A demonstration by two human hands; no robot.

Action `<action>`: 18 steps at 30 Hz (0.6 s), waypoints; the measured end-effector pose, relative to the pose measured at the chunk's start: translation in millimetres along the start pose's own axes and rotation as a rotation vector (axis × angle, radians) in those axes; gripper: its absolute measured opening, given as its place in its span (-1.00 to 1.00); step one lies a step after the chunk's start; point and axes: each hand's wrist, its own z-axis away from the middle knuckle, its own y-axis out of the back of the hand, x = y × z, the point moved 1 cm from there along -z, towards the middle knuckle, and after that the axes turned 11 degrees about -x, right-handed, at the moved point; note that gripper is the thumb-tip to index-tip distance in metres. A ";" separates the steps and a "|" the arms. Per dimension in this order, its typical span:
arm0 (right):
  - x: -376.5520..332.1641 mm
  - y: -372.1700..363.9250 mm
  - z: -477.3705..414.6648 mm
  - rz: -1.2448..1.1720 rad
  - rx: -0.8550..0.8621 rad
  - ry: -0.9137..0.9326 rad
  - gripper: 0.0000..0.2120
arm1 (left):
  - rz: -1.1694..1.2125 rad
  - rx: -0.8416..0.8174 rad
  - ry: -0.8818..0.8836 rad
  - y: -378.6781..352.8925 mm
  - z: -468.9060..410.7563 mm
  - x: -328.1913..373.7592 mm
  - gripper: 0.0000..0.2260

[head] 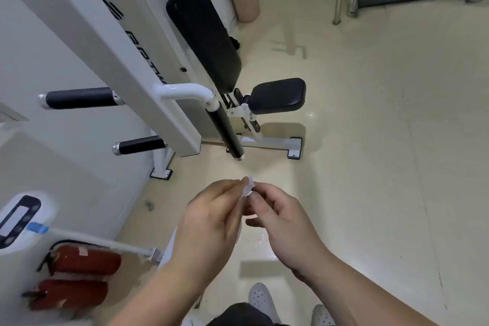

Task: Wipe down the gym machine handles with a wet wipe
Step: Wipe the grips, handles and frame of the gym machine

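Two hands meet over the floor (pixel 370 140): I see my left hand (pixel 209 219) and right hand (pixel 285 225) both pinching a small white wet wipe (pixel 248 186). The wipe sits just short of the nearest black handle (pixel 227 132) on the gym machine (pixel 148 66); a long grip (pixel 79 98) and a short grip (pixel 140 145) jut out left of that handle.

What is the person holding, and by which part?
A small white wipe, pinched just below its upper tip by fingers of the left hand and right hand; the rest is hidden.

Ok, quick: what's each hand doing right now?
Left hand: pinching the small white wipe.
Right hand: pinching the same wipe.
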 end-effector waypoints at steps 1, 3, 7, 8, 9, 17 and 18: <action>3.0 3.2 -1.3 -0.074 0.015 -0.026 -0.84 | -0.003 -0.027 0.004 -5.8 -0.2 0.6 -0.70; 8.8 10.1 -5.2 -0.144 0.058 -0.053 -0.85 | 0.006 -0.084 0.024 -16.9 0.2 -2.8 -0.71; 17.4 19.4 -16.7 -0.163 0.096 -0.115 -0.87 | 0.095 -0.142 0.098 -33.3 -1.2 -21.0 -0.70; 18.5 20.1 -20.1 -0.169 0.087 -0.133 -0.90 | 0.115 -0.141 0.120 -36.0 -2.1 -26.5 -0.70; 20.4 20.4 -24.2 -0.163 0.075 -0.151 -0.92 | 0.143 -0.137 0.149 -38.0 -3.6 -31.7 -0.72; 22.2 26.5 -56.5 -0.035 0.040 -0.214 -0.79 | 0.392 -0.094 0.289 -44.6 -29.3 -70.2 -0.73; 21.4 27.9 -60.3 -0.009 0.034 -0.210 -0.79 | 0.391 -0.085 0.290 -46.6 -32.0 -74.5 -0.73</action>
